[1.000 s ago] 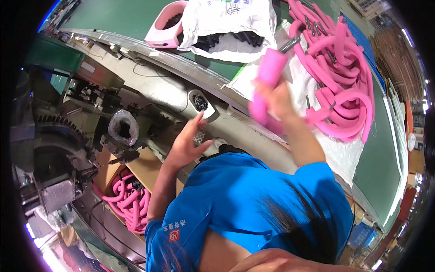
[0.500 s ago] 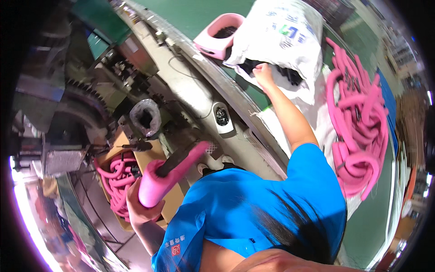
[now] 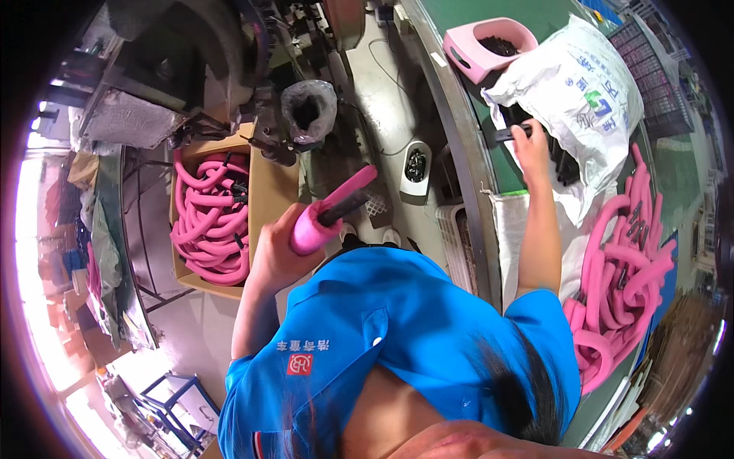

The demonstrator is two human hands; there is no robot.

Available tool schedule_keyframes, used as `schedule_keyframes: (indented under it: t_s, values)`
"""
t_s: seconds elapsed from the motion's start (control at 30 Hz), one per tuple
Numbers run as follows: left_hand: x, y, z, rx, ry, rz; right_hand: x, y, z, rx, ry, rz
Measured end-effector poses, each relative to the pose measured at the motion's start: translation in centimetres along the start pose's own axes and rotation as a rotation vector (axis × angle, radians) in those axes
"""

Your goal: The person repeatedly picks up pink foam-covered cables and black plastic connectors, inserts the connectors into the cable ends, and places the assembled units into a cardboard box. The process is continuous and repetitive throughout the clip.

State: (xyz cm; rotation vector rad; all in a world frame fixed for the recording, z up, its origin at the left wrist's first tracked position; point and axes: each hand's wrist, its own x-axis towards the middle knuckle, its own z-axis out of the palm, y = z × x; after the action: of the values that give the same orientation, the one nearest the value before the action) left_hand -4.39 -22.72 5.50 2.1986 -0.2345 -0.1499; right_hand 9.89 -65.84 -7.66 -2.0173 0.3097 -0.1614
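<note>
My left hand [image 3: 274,256] is closed round a pink foam tube [image 3: 307,236], held in front of my blue shirt. A black rod-like part [image 3: 345,208] sticks out of the tube's end, beside a long pink strip. At the mouth of a white woven sack [image 3: 592,88], my right hand [image 3: 534,155] pinches a short black tubular piece [image 3: 508,135]. More black pieces [image 3: 566,166] lie inside the sack's opening, partly hidden by its folds and by my hand.
Pink foam tubes with black ends fill a carton [image 3: 274,200] at left and form a heap [image 3: 623,287] on the green bench at right. A pink bin [image 3: 469,55] stands beside the sack. A bag-lined bucket [image 3: 309,139] and a white container [image 3: 414,193] are near the dark machine [image 3: 183,69].
My right hand has drawn back to the sack's mouth and a black piece shows in its fingers. My left hand still grips the foam tube. The whole view has turned.
</note>
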Motion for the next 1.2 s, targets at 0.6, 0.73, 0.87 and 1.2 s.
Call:
schedule_keyframes:
  t_s: [0.6, 0.73, 0.87, 1.2]
  values:
    - [0.2, -0.5, 0.3, 0.215, -0.107, 0.207, -17.0, -15.3, 7.9, 0.870, -0.858, 0.061]
    - [-0.7, -2.0, -1.0, 0.276, -0.031, 0.082, -16.0, -15.5, 11.7, 0.667, -0.851, -0.008]
    - [-1.3, -4.4, -2.9, 0.261, 0.036, 0.058, -15.7, -16.5, 15.2, 0.519, -0.860, -0.011]
    - [2.0, -13.8, -8.5, 0.016, 0.123, -0.212, -8.3, -19.3, 29.8, 0.228, -0.842, -0.210]
